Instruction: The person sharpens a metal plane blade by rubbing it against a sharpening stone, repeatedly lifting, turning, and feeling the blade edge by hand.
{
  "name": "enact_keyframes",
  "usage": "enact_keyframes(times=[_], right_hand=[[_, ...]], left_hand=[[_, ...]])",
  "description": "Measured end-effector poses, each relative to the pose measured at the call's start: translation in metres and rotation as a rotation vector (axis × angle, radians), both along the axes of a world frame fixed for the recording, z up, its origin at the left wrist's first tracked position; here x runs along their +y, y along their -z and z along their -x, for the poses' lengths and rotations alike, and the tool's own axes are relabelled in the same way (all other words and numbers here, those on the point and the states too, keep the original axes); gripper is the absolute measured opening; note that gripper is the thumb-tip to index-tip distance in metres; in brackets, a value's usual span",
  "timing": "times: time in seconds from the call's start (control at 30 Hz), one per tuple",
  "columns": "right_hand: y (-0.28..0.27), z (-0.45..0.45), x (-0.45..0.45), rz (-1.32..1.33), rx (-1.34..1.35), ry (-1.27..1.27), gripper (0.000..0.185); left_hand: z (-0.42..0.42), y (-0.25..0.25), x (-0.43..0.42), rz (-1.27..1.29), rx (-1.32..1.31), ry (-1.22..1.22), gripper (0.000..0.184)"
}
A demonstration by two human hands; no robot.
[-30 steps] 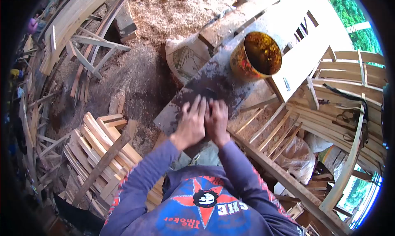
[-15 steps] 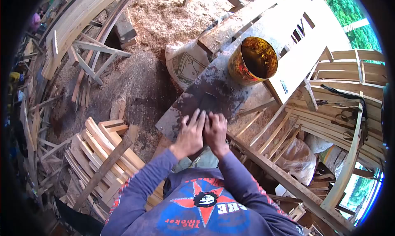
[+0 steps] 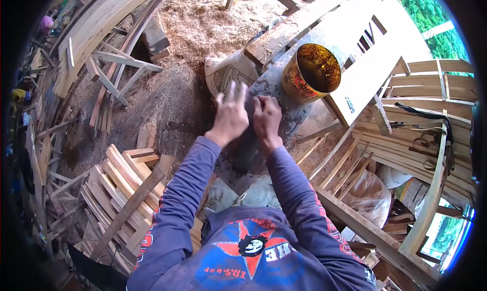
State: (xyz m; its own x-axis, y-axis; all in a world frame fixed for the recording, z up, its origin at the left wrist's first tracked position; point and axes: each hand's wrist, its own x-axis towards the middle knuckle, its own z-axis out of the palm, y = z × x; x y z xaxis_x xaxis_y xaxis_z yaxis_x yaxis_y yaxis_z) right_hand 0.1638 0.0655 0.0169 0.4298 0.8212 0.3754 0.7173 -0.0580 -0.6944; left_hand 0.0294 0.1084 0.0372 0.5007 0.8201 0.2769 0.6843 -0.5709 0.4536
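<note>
Both hands reach forward over a worn, dark-stained board in front of my body. My left hand is raised over the board's left edge, its fingers apart and slightly smeared by motion; nothing shows in it. Close beside it on the right, my right hand is low over the board with its fingers curled in. Whatever it grips, if anything, is hidden under the fingers. Just beyond my right hand stands an open tin can, upright on the board, with a yellowish, stained inside and red-orange marks outside.
A printed sack hangs or leans against the board's far left side. Stacked wooden strips lie at the lower left. A pale plank extends to the right of the can. Curved wooden ribs and plastic bags are at right.
Both hands have moved forward along the board, away from my body. My left hand has lifted and its fingers have spread apart from my right hand.
</note>
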Motion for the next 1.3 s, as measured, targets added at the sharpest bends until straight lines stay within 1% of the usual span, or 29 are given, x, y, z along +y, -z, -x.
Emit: enact_keyframes(times=[0.07,0.1,0.13,0.17,0.2,0.23,0.27,0.3,0.33,0.4,0.43,0.5,0.53,0.6,0.63,0.73,0.9,0.97,1.0,1.07,1.1,1.17,1.2,1.27,1.3], right_hand=[[-0.067,0.007,-0.011,-0.004,0.866,-0.041,0.019],[-0.076,0.004,-0.024,0.031,1.129,-0.122,0.02],[-0.093,0.008,-0.035,0.02,1.13,-0.12,0.02],[-0.115,0.013,-0.045,0.106,1.592,-0.173,0.019],[-0.126,0.018,-0.053,0.203,2.054,-0.231,0.019],[-0.126,0.022,-0.06,0.199,2.059,-0.238,0.019],[-0.125,0.027,-0.066,0.161,2.234,-0.385,0.019],[-0.125,0.031,-0.07,0.117,2.404,-0.539,0.02],[-0.127,0.034,-0.074,0.108,2.415,-0.54,0.02],[-0.133,0.036,-0.081,0.176,2.474,-0.55,0.02],[-0.136,0.037,-0.083,0.169,2.481,-0.553,0.02],[-0.14,0.037,-0.087,0.307,2.605,-0.532,0.027],[-0.139,0.038,-0.09,0.305,2.612,-0.533,0.027],[-0.136,0.04,-0.097,0.391,2.53,-0.811,0.036],[-0.134,0.041,-0.101,0.328,2.58,-0.91,0.038],[-0.133,0.037,-0.111,0.256,2.643,-0.949,0.035],[-0.13,0.026,-0.118,0.248,2.621,-0.944,0.033],[-0.133,0.022,-0.119,0.309,2.654,-0.797,0.03],[-0.136,0.021,-0.12,0.314,2.654,-0.799,0.03],[-0.141,0.018,-0.117,0.365,2.611,-0.629,0.025],[-0.14,0.015,-0.115,0.377,2.611,-0.629,0.025],[-0.135,0.008,-0.109,0.325,2.31,-0.369,0.02],[-0.114,0.002,-0.106,0.339,1.808,-0.246,0.016],[-0.069,-0.006,-0.098,0.314,0.953,-0.149,0.013],[-0.055,-0.007,-0.097,0.327,0.951,-0.145,0.013]], left_hand=[[0.021,-0.06,0.017,0.203,-0.633,-0.03,0.054],[0.025,-0.079,0.012,0.197,-0.63,-0.026,0.054],[0.028,-0.093,0.001,0.548,-0.913,0.036,0.052],[0.031,-0.102,-0.008,0.91,-1.182,0.099,0.05],[0.033,-0.107,-0.013,0.906,-1.175,0.103,0.05],[0.035,-0.111,-0.016,1.112,-1.214,0.241,0.046],[0.038,-0.114,-0.02,1.32,-1.241,0.38,0.042],[0.038,-0.119,-0.026,1.386,-1.305,0.373,0.035],[0.038,-0.124,-0.03,1.388,-1.292,0.368,0.035],[0.039,-0.135,-0.038,1.228,-1.206,0.209,0.024],[0.036,-0.148,-0.043,1.225,-1.215,0.118,0.017],[0.037,-0.161,-0.047,1.197,-1.154,0.064,0.016],[0.038,-0.165,-0.049,1.169,-1.1,0.014,0.014],[0.039,-0.168,-0.052,1.166,-1.098,0.004,0.013],[0.038,-0.169,-0.054,1.133,-1.078,-0.013,0.014],[0.04,-0.168,-0.059,1.071,-1.066,-0.029,0.015],[0.038,-0.166,-0.065,1.039,-1.066,-0.018,0.018],[0.036,-0.163,-0.066,1.089,-1.084,-0.005,0.02],[0.036,-0.16,-0.066,1.086,-1.086,-0.008,0.02],[0.037,-0.153,-0.064,1.126,-1.102,0.046,0.023],[0.033,-0.149,-0.063,1.123,-1.107,0.039,0.023],[0.024,-0.137,-0.065,0.854,-1.009,-0.147,0.025],[0.028,-0.118,-0.068,0.857,-1.019,-0.166,0.025],[0.032,-0.065,-0.073,0.172,-0.461,-0.269,0.029],[0.031,-0.05,-0.085,0.163,-0.365,-0.277,0.029]])
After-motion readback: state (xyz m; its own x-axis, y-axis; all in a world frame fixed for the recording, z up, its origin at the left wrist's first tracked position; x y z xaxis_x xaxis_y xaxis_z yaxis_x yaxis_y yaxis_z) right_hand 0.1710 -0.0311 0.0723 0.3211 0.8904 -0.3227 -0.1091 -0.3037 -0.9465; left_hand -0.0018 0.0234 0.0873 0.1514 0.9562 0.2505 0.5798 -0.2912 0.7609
